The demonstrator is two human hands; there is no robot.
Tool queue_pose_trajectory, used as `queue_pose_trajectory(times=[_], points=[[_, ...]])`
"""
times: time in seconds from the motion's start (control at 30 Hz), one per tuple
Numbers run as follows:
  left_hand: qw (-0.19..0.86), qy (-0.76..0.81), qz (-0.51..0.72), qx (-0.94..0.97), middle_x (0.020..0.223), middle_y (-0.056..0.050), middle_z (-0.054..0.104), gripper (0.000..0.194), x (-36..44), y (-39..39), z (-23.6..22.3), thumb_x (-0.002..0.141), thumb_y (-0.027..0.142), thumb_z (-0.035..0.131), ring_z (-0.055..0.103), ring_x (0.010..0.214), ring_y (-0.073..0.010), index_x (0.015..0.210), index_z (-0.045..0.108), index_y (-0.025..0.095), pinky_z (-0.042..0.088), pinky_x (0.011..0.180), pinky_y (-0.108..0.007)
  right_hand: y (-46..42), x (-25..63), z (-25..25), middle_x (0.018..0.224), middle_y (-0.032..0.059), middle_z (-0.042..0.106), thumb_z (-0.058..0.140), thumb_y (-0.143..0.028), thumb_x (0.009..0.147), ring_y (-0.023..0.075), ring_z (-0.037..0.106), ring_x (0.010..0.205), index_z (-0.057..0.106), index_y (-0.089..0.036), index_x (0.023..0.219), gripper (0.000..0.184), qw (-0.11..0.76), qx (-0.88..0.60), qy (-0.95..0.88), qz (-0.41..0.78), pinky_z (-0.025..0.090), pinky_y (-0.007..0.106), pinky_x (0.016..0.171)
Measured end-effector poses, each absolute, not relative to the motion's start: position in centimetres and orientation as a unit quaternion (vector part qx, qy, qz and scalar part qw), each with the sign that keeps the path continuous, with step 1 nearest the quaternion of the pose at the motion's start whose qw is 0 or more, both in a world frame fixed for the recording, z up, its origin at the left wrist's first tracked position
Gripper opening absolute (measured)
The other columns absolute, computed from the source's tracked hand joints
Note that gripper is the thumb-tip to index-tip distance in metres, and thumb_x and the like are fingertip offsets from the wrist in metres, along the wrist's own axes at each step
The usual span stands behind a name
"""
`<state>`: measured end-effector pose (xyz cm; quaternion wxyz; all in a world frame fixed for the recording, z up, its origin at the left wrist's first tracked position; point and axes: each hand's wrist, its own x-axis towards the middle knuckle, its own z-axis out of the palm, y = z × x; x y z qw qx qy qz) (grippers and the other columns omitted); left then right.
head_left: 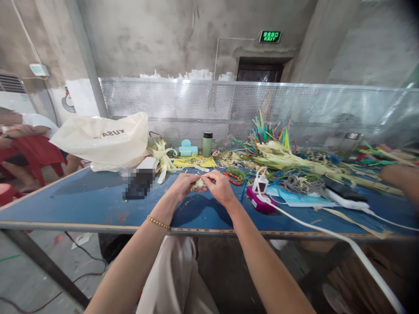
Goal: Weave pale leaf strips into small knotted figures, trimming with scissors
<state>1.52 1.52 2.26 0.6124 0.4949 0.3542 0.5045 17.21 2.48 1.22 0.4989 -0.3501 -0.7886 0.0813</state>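
Just above the blue table (98,200), my left hand (186,184) and my right hand (216,185) meet with fingers closed around a small pale piece of corn husk (197,185). The left fingers support it from below and the side, while the right thumb and fingertips pinch it from the other side. Most of the piece is hidden by the fingers, so its exact shape does not show. Beyond my hands lie a yellow sheet (193,162) and a bundle of pale husks (161,155).
Left stands a large cream bag (104,139). A green bottle (207,145) is at the back. To the right are a purple power block (258,200) with a white cable, husks (278,157) and coloured strips (262,133). Another person's arm (401,179) reaches in far right; a person sits left.
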Motion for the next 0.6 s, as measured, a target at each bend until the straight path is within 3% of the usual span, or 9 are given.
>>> queue_pose_trajectory(times=[0.33, 0.6], points=[[0.58, 0.341, 0.555, 0.488, 0.066, -0.007, 0.069, 0.015, 1.7, 2.1, 1.9, 0.081, 0.023, 0.063, 0.067, 0.058, -0.0144, 0.075, 0.065, 0.009, 0.052, 0.06, -0.024, 2.9, 17.6, 1.3, 0.086, 0.0091, 0.067, 0.055, -0.031, 0.087, 0.0201, 0.06, 0.077, 0.068, -0.019, 0.081, 0.02, 0.552, -0.398, -0.733, 0.021, 0.047, 0.033, 0.077], [0.507, 0.323, 0.569, 0.561, 0.067, -0.006, 0.068, 0.028, 2.2, 2.5, 1.3, 0.075, 0.038, 0.068, 0.066, 0.062, -0.0168, 0.07, 0.065, 0.011, 0.052, 0.061, -0.027, 3.0, 17.4, 1.4, 0.071, 0.0059, 0.069, 0.057, -0.037, 0.079, 0.018, 0.061, 0.063, 0.065, -0.017, 0.076, 0.021, 0.551, -0.415, -0.702, 0.179, 0.046, 0.028, 0.062]])
